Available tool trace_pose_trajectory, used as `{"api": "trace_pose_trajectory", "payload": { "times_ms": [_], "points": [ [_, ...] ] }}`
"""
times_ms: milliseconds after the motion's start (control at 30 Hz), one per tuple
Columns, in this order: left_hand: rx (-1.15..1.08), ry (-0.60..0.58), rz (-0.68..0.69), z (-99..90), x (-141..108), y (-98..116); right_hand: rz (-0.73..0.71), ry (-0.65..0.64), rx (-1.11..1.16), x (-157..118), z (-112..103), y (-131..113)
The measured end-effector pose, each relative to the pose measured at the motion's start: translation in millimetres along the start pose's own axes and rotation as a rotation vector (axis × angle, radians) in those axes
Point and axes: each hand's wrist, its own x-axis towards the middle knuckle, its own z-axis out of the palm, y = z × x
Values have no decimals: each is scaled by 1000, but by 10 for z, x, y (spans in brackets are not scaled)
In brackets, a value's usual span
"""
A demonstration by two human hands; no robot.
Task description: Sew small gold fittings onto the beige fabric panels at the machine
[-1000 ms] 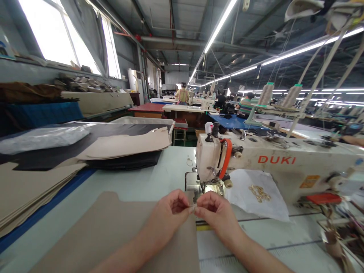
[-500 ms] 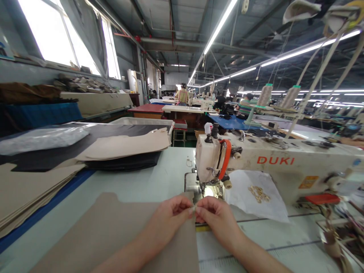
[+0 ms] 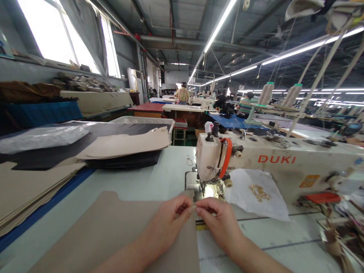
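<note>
Together, the left hand (image 3: 167,223) and right hand (image 3: 217,222) pinch what seems a tiny metal piece (image 3: 193,207) above the tan fabric panel (image 3: 108,231), near the sewing machine (image 3: 273,163).

The hall is brightly and evenly lit by long fluorescent tubes (image 3: 220,24) running along the ceiling, while the windows (image 3: 59,36) at upper left are blown out to plain white. A small lamp throws a hot glare spot under the head of the sewing machine (image 3: 273,159), and shadows on the pale surface (image 3: 136,182) are soft and faint. Wide-angle distortion bends lines toward the edges, and the lower right corner is smeared and out of focus.
</note>
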Motion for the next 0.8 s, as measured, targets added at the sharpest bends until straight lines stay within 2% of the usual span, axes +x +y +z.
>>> {"api": "trace_pose_trajectory", "payload": {
  "times_ms": [233,400,600,733,800],
  "points": [
    [125,53,68,22,-7,-33,115,4,24,12,4,-21],
    [137,85,84,36,2,-48,100,-18,-6,6,-16,-46],
    [87,74,-4,4,21,-25,13,-38,-128,28,-21,-47],
    [67,70,-78,-83,63,-40,67,-3,-66,42,-36,9],
    [133,100,-67,-103,53,-80,107,9,-13,42,-45,47]
  ]
}}
